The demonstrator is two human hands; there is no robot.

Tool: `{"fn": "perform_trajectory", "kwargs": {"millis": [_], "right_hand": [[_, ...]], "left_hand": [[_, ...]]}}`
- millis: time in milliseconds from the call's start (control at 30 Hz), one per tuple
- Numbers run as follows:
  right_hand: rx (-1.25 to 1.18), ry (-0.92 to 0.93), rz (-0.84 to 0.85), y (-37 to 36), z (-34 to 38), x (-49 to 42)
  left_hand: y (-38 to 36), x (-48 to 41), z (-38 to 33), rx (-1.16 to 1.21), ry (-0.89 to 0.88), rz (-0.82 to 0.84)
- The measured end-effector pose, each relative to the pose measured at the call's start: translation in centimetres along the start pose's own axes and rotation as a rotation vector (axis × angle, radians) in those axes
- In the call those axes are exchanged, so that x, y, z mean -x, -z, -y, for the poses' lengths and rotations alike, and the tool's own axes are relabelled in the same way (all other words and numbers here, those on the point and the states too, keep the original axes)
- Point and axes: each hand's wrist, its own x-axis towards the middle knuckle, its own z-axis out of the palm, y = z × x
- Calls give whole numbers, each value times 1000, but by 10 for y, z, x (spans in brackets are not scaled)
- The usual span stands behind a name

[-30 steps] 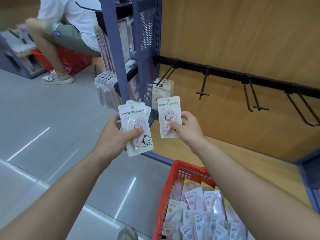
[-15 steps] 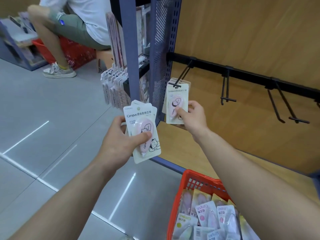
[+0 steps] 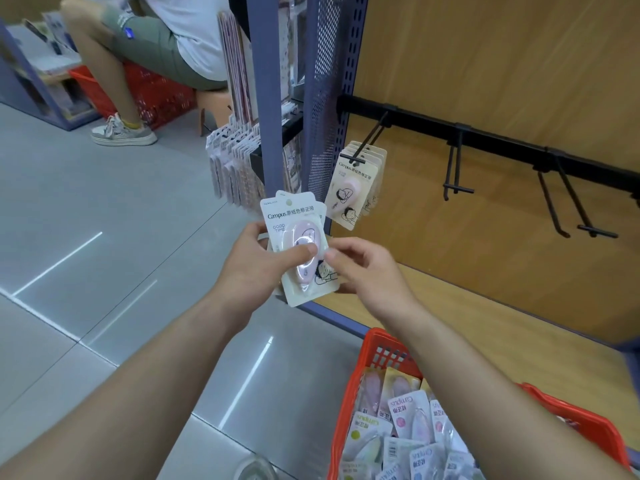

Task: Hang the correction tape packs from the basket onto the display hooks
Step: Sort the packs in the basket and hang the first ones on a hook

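Observation:
My left hand [image 3: 258, 268] grips a small stack of pink correction tape packs [image 3: 294, 216], thumb pressed on the front blister. My right hand [image 3: 367, 271] has come beside it, its thumb and fingertips touching the right edge of the front pack. Several matching packs [image 3: 349, 192] hang from the leftmost display hook [image 3: 367, 140] on the black rail. Two other hooks [image 3: 455, 174] [image 3: 571, 209] further right are bare. The red basket [image 3: 384, 351] at the bottom right holds several more packs [image 3: 401, 438].
A blue perforated upright [image 3: 325, 81] stands left of the wooden back panel [image 3: 502, 64]. Other hanging goods [image 3: 235, 161] fill the neighbouring rack. A seated person [image 3: 156, 39] and another red basket [image 3: 156, 95] are at the far left on the grey floor.
The pack my right hand carried now hangs on the leftmost hook. My right hand has come back down to the stack in my left hand.

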Motion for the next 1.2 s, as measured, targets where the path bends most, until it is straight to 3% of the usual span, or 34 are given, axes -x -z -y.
{"fn": "perform_trajectory", "kwargs": {"millis": [267,467,800,1200], "right_hand": [[-58,-20,-51,-5,7,4],[-323,-98,-119,5,6,-4],[-70,-65,-308,30,-9,-50],[-89,-56,-418,30,-23,-74]], "left_hand": [[-10,3,-7,85,14,0],[-7,-5,-1,29,-13,13],[4,-17,5,-18,-71,-73],[2,-20,4,-18,-78,-78]]}}
